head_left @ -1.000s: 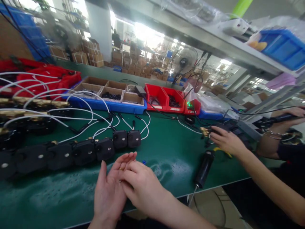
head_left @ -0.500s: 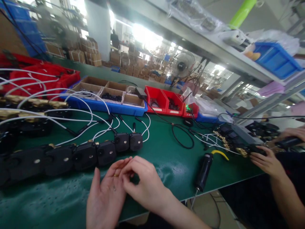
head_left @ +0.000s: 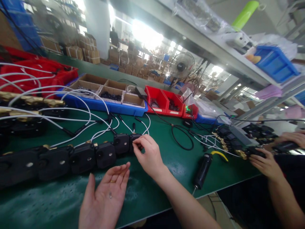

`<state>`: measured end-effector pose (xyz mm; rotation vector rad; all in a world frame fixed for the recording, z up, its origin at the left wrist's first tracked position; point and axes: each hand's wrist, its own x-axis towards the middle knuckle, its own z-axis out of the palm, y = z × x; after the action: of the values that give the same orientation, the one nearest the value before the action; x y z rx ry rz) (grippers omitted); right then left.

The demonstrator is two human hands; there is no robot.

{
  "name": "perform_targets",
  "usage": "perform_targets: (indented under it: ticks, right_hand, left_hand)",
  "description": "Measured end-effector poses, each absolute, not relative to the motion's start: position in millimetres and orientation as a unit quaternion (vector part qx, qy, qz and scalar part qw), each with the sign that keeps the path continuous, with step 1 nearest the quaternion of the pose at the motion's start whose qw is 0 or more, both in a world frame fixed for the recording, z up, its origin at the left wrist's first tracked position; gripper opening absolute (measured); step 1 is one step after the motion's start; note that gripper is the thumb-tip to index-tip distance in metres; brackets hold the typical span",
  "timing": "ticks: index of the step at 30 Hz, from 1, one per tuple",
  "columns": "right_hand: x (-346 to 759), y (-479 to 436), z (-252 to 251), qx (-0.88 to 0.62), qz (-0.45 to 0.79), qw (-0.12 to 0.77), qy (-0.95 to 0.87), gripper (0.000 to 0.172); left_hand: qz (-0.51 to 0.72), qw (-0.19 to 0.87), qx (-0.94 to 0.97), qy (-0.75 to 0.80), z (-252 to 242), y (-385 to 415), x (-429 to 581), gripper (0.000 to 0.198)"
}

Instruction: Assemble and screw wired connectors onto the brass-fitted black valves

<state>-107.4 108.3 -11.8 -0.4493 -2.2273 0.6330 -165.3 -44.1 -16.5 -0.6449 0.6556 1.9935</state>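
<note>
Black end housing [head_left: 131,144] set on the green bench [head_left: 145,197], front partly covered by the right hand [head_left: 150,156], tightly pinched, hold on anything not discernible, metal piece [head_left: 110,194] carried at seven o'clock in the upturned, unclenched left hand [head_left: 105,199], black screwdriver [head_left: 202,170] laid at four o'clock.

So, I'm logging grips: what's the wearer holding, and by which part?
A small, elongated silvery piece lies ungripped on the left hand, palm up; right hand: cannot tell.

passable: green mat [head_left: 178,160] left of driver [head_left: 203,170] | blocking: black housings [head_left: 106,155], white cables [head_left: 149,124]
</note>
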Motion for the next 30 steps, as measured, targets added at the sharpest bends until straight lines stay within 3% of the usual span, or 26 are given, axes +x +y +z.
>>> perform_targets:
  ticks: [9,14,21,25,30]
  right_hand:
    - [-109,109,-11,-0.231,0.306,0.377,-0.843,0.007]
    - [-114,117,0,-0.293,0.31,0.354,-0.833,0.026]
    - [-116,148,21,-0.243,0.29,0.152,-0.913,0.022]
    - [-123,167,32,-0.13,0.285,0.065,-0.947,0.032]
    - [-121,186,47,-0.044,0.253,-0.005,-0.966,0.031]
  left_hand:
    - [0.804,0.459,-0.274,0.261,-15,-44,-167,0.055]
    - [0.801,0.461,-0.274,0.266,-17,-45,-166,0.053]
    - [0.802,0.456,-0.279,0.268,-15,-46,-166,0.05]
    - [0.809,0.456,-0.264,0.261,-16,-45,-167,0.049]
    - [0.817,0.452,-0.249,0.257,-22,-48,-167,0.046]
